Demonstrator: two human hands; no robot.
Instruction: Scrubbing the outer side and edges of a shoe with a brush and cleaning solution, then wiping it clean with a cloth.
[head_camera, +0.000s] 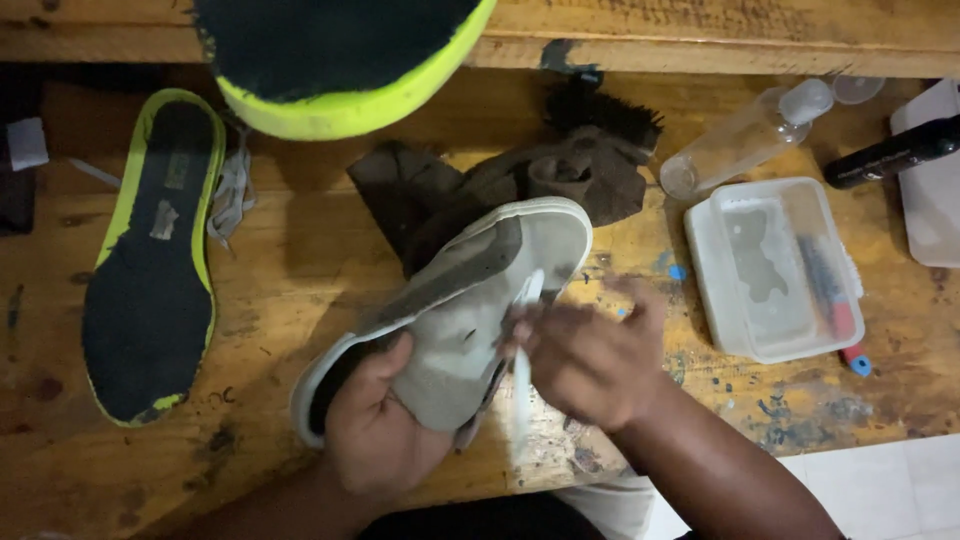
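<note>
Grey suede sneaker (455, 315), white-soled, grimy, tilted above wooden counter (300, 260). Left hand (380, 425) clamped on heel end. Right hand (590, 360) closed around blurred white brush (522, 370) against upper.

- I see the shoe (470, 300) at the centre of the counter (290, 260).
- Insole (150, 260) lies left of it.
- Cloth (500, 185) lies behind it.
- Tray (772, 268) sits right; bottle (745, 138) behind the tray.

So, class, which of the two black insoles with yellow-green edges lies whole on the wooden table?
The long black insole with yellow-green rim at far left lies whole; the other insole is cut off by the picture's top edge.
</note>
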